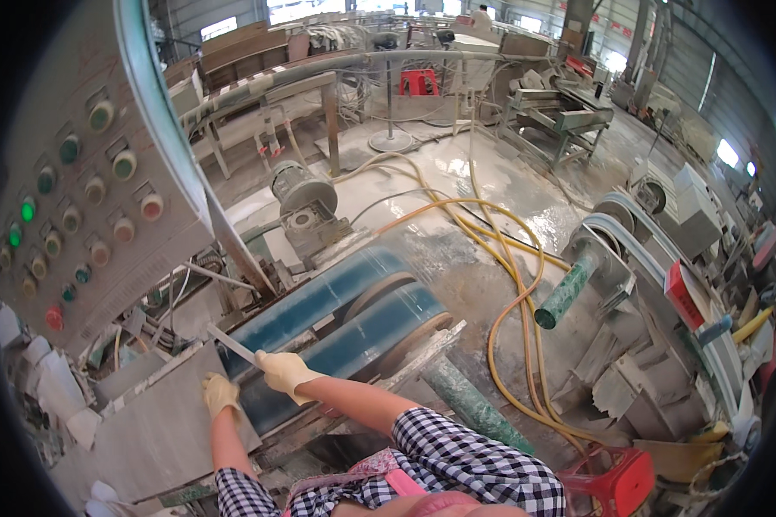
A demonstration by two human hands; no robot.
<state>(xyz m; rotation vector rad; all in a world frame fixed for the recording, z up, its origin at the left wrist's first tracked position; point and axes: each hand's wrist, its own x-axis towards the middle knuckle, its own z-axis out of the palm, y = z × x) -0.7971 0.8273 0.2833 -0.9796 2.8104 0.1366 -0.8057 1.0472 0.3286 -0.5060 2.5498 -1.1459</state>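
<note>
Right hand (286, 372), gloved in pale yellow, is closed in a grip around the near end of a thin grey strip (233, 346), apparently a narrow cut piece of stone or tile. From the hand the strip runs up and to the left, lying against the near edge of the blue sanding belt (336, 319). Left hand (220, 395), also gloved, rests fingers-down at the edge of a grey slab (159, 431) just left of the belt; whether it grips the slab or merely presses on it cannot be told.

Taking the belt as landmark: a control panel (86, 198) with rows of round buttons stands to its left, an electric motor (302, 194) lies beyond it, and yellow hoses (500, 284) loop over the wet floor to its right. A red stool (616, 478) stands at lower right.

Handling, as a judgement: the strip looks stiff, light and brittle, liable to snap if levered at mid-length. Wet dust may make it slippery. It is best held near one end, fingers clear of the belt.
</note>
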